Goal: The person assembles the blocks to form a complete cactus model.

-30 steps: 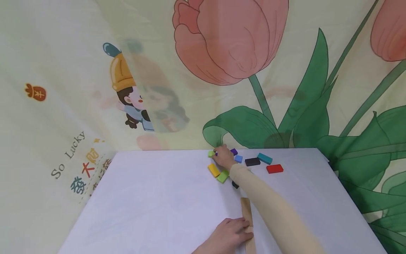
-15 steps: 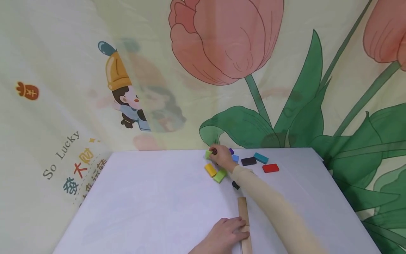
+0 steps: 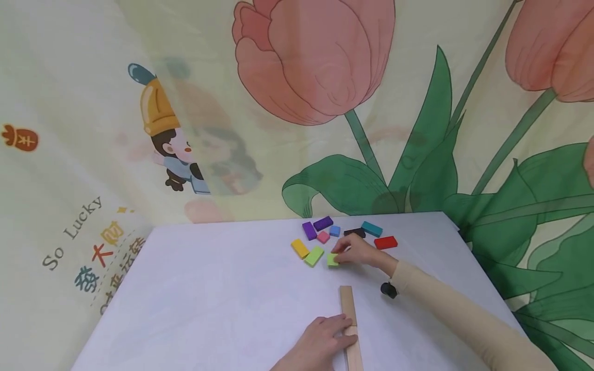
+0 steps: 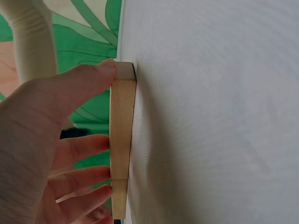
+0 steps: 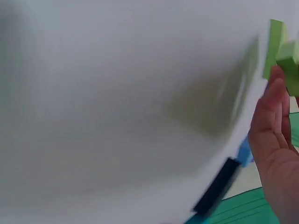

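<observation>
In the head view, my right hand [image 3: 359, 250] pinches a small light green block [image 3: 332, 260] between thumb and fingertips, close over the white table. In the right wrist view, the held block [image 5: 290, 74] overlaps another green block [image 5: 274, 49] behind it. My left hand [image 3: 320, 340] lies across two wooden blocks [image 3: 347, 304] set end to end in a line. Seen from the left wrist, its thumb rests at the nearer end of the wooden row [image 4: 122, 130], and the fairly straight fingers touch its upper edge. The row's near end runs out of the head view.
Around the right hand lie yellow [image 3: 300, 248], green [image 3: 314, 256], pink [image 3: 323, 237], light blue [image 3: 334, 231], black [image 3: 353, 232], teal [image 3: 372, 229] and red [image 3: 386, 242] blocks, plus two purple blocks [image 3: 309, 231]. A printed curtain [image 3: 260, 170] hangs behind the table's far edge.
My right hand has moved right and toward me with the light green block, uncovering purple, pink and light blue blocks. The left hand stays on the wooden row. The head view has shifted slightly right.
</observation>
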A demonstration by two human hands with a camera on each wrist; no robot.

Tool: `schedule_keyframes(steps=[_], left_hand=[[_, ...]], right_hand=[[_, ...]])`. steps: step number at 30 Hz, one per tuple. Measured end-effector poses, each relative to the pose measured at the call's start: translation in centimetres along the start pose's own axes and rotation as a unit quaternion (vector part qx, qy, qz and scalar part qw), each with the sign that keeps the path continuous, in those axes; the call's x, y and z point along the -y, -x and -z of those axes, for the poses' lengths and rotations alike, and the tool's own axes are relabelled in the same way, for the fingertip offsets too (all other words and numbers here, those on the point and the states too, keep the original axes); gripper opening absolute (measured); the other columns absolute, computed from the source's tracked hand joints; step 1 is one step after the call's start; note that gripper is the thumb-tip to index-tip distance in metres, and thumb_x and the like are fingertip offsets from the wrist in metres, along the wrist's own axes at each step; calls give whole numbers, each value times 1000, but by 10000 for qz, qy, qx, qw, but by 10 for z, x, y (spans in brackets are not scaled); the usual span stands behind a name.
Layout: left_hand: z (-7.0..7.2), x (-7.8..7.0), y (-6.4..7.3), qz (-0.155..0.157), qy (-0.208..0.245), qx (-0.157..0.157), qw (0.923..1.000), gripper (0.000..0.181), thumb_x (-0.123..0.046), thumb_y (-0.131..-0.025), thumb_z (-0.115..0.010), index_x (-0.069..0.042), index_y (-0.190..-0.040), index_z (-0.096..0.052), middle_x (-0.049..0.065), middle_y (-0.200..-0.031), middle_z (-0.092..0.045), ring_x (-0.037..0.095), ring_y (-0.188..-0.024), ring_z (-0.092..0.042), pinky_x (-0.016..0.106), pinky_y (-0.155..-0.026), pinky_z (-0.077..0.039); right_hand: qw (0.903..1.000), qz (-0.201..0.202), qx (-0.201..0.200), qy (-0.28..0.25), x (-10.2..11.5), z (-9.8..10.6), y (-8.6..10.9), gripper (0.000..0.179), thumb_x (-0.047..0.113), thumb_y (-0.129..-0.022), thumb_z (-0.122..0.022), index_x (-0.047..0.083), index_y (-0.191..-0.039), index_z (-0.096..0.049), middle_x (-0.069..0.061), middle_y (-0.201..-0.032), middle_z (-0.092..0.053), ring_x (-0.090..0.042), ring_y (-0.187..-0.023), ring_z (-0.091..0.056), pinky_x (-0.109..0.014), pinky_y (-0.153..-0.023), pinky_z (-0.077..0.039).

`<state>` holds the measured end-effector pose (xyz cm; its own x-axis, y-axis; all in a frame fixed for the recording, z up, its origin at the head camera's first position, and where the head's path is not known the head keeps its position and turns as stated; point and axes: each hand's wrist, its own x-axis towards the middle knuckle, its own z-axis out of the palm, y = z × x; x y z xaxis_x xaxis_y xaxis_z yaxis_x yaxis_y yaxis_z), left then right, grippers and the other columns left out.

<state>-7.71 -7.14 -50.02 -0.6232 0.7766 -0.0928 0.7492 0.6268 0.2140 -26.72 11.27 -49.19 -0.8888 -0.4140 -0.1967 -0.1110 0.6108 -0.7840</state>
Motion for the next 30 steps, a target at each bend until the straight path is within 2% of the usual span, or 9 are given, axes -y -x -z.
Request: schedule_keyframes(steps=[3, 7, 12, 18, 30], left_hand=[[0, -1, 1, 127, 114, 108, 9998, 71, -72, -75, -64, -35, -135, -55, -11, -147, -45, 9, -135, -43, 29, -100, -46], [0, -1, 1, 158, 137, 60, 9998, 71, -73, -75, -63, -35, -135, -55, -11, -148, -45, 10, -135, -43, 29, -101, -46], [-1, 0, 0, 77, 76, -93, 9999, 71, -76, -77, -58, -35, -134, -55, -10, -147, -46, 9, -136, -43, 28, -100, -46], [-2, 2, 0, 9, 140, -105, 9998, 71, -77, -79, -54, -35, -135, -55, -9, -148, -45, 9, -138, -42, 29, -100, -46], [-1, 1, 2, -52, 119, -173, 9998, 71, -77, -78, -55, -34, -135, -56, -8, -147, -46, 10, -138, -42, 28, -99, -46]], right_hand=[[9995, -229, 194, 78, -11, -1, 14, 13, 16, -82, -76, 11, -94, -75, -3, -93, -69, -14, -82, -60, -24, -76, -57], [9988, -445, 203, -28, -19, 0, 23, 13, 14, -81, -77, 12, -94, -75, -2, -94, -70, -13, -79, -61, -25, -77, -57], [9987, -395, 313, -67, -20, 2, 27, 14, 12, -81, -77, 9, -95, -75, -4, -95, -70, -14, -79, -60, -24, -75, -56], [9980, -455, 439, -83, -19, 1, 31, 15, 11, -81, -77, 10, -95, -76, -2, -94, -70, -13, -79, -62, -25, -77, -57], [9977, -245, 627, -76, -24, -3, 32, 14, 11, -82, -76, 7, -95, -76, -2, -89, -71, -13, -77, -60, -27, -76, -57]])
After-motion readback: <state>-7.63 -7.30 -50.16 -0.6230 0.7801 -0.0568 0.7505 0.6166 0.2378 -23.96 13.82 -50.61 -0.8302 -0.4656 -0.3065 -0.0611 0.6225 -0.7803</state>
